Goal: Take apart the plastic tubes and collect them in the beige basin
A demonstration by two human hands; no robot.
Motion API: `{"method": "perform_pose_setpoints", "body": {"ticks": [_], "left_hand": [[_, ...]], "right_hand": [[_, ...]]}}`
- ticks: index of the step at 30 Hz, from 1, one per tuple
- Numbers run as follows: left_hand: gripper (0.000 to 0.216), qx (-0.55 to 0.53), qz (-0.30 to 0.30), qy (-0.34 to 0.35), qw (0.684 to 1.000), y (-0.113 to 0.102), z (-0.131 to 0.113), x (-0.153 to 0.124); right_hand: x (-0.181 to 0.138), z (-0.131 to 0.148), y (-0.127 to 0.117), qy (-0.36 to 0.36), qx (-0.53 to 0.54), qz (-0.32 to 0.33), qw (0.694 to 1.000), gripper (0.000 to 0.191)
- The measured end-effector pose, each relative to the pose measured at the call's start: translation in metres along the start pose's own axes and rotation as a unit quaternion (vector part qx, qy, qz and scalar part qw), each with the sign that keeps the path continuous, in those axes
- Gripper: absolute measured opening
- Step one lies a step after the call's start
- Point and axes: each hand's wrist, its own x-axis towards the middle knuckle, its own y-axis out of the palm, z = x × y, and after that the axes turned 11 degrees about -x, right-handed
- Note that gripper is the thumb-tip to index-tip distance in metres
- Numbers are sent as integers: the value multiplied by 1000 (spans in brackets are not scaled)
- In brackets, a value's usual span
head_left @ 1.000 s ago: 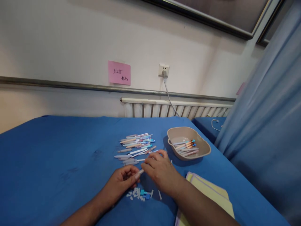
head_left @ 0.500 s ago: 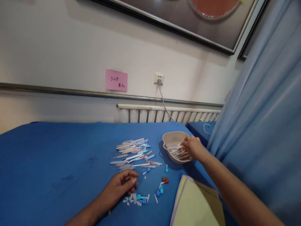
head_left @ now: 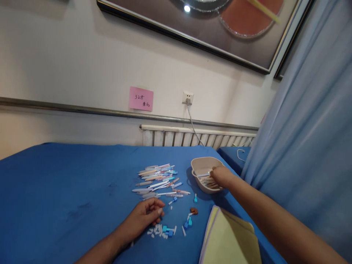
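Note:
My right hand (head_left: 221, 176) reaches into a beige bowl (head_left: 198, 165) that holds several pens (head_left: 206, 179); its fingers curl down among them and their tips are hidden. My left hand (head_left: 145, 215) rests on the blue cloth (head_left: 68, 190) with fingers loosely curled, nothing visible in it. A pile of pens and pen parts (head_left: 158, 179) lies just beyond it. Small white and blue caps (head_left: 162, 231) lie beside the left hand.
A yellow folded cloth (head_left: 229, 242) lies at the near right. A blue curtain (head_left: 308, 146) hangs on the right. A radiator (head_left: 198, 137), a wall socket (head_left: 187, 98) with a cable and a pink note (head_left: 141, 98) are on the wall behind.
My right hand left the spot by the left hand, where both held a pen, and moved to the bowl, then sank lower into it. The left hand stayed put.

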Motion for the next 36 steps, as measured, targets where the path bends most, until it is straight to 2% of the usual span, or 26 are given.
{"method": "perform_pose_setpoints", "body": {"ticks": [4, 7, 9, 10, 12, 14, 17, 20, 24, 27, 30, 36], "left_hand": [[36, -16, -9, -4, 1000, 1, 1, -1], [34, -41, -26, 11, 999, -2, 0, 0], [30, -59, -46, 31, 997, -6, -1, 0], [28, -68, -63, 45, 995, -9, -2, 1], [25, -88, -109, 80, 987, -16, -4, 1], [24, -99, -160, 117, 975, -24, -7, 1], [25, -85, -225, 148, 959, -33, -11, 1], [25, -57, -275, 155, 947, -39, -14, 3], [24, -45, -307, 157, 938, -46, -15, 7], [25, -36, -310, 153, 938, -48, -14, 10], [26, -11, -302, 141, 943, -47, -11, 12], [25, 54, -251, 142, 956, -38, -2, 13]], "right_hand": [[-8, 15, -19, 10, 23, -39, 999, 17], [-18, 47, -38, 6, 68, -117, 991, 26], [-25, 80, -46, -1, 217, -236, 947, 23], [-27, 97, -48, -9, 287, -266, 920, 22], [-29, 130, -44, -24, 385, -280, 879, 18], [-28, 153, -31, -27, 430, -260, 864, 17], [-23, 163, -5, -19, 418, -228, 879, 15], [-18, 156, 16, -34, 387, -186, 902, 14], [-12, 149, 23, -30, 406, -171, 897, 15], [-10, 148, 23, -40, 404, -160, 900, 14], [-11, 148, 23, -55, 371, -141, 916, 15], [-16, 149, 14, -109, 272, -109, 950, 22]]}}
